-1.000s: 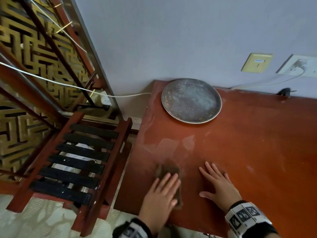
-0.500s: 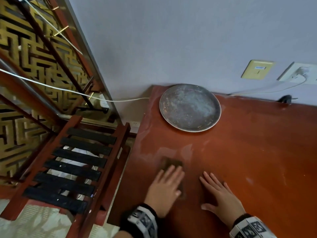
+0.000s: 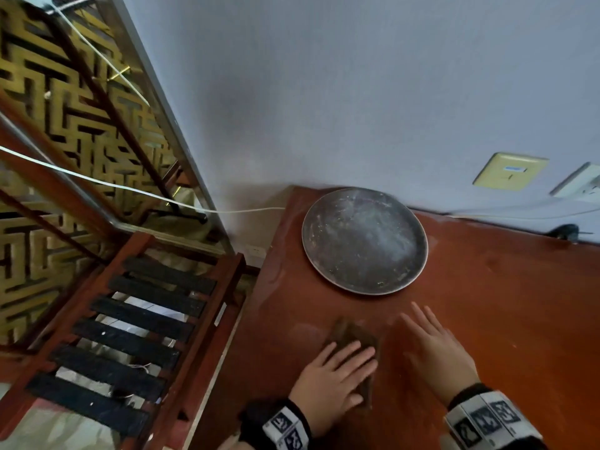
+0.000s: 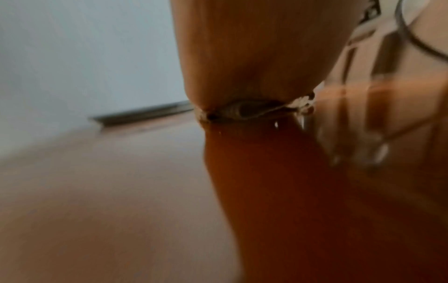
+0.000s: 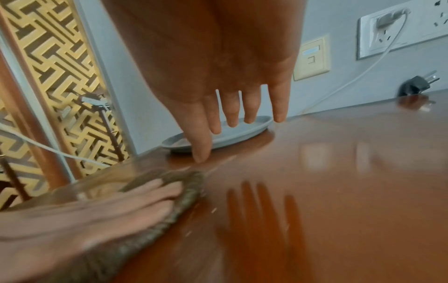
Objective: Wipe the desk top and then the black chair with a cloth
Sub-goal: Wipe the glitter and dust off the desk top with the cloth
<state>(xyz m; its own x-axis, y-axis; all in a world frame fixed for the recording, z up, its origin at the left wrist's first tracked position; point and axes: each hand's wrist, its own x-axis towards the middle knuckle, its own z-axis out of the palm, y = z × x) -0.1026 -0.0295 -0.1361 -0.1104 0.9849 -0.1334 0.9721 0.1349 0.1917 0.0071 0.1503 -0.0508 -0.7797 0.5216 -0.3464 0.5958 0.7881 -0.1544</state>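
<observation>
- Left hand [image 3: 331, 378] lies flat, fingers straight, pressing the cloth [image 3: 352, 334] onto the desk top [image 3: 487, 319].
- Cloth is under its fingers; probably soft, light (press mid-cloth).
- Right hand [image 3: 438, 352] lies just beside, spread, holding nothing.

Round grey plate [image 3: 364, 241] near wall, dusty. Right of plate: yellow wall plate [image 3: 510, 171], then white socket [image 3: 581, 184] with white cable. Black plug [image 3: 565, 231] below socket, apparently unplugged. Left of plate: gold lattice screen [image 3: 48, 102].
</observation>
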